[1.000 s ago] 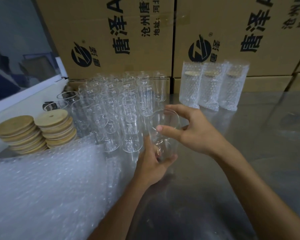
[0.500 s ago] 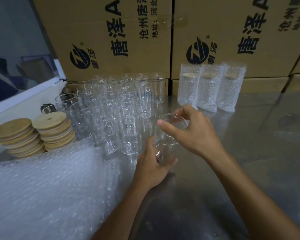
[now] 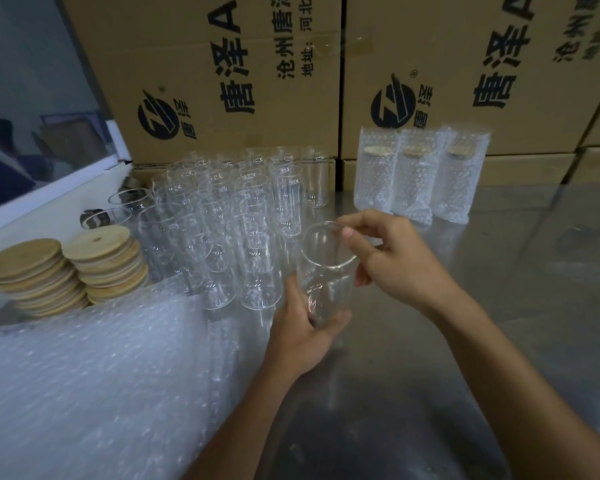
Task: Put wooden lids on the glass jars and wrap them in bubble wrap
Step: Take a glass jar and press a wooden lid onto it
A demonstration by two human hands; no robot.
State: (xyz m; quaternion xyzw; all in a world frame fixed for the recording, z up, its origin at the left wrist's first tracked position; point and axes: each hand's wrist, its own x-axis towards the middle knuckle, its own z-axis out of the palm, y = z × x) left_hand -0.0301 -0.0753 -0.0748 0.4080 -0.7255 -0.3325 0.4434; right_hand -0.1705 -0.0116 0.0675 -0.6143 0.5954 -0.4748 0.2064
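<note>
Clear glass, thin-walled and smooth: the tall lidless glass jar [image 3: 323, 271] held over the grey metal tabletop [image 3: 499, 306] looks light but rigid, slippery and breakable. The left hand [image 3: 303, 336] curls round its lower body from below, while the right hand [image 3: 400, 261] pinches the open rim between thumb and forefinger. That low wrap seems the safer hold, leaving the mouth free for a lid; a rim pinch alone could let it slip.

Left of the grip stands a crowded block of empty clear glass jars [image 3: 243, 216], too overlapped and transparent to count surely; I judge twenty or more. Farther left are two stacks of round pale wooden lids [image 3: 66, 268], each several lids deep, the exact number not readable. Beyond the right hand, against the brown printed cardboard cartons [image 3: 222, 81], stand three lidded jars wrapped in bubble wrap [image 3: 420, 174]. Below and left of the grip lies one loose clear bubble wrap sheet [image 3: 94, 382].
</note>
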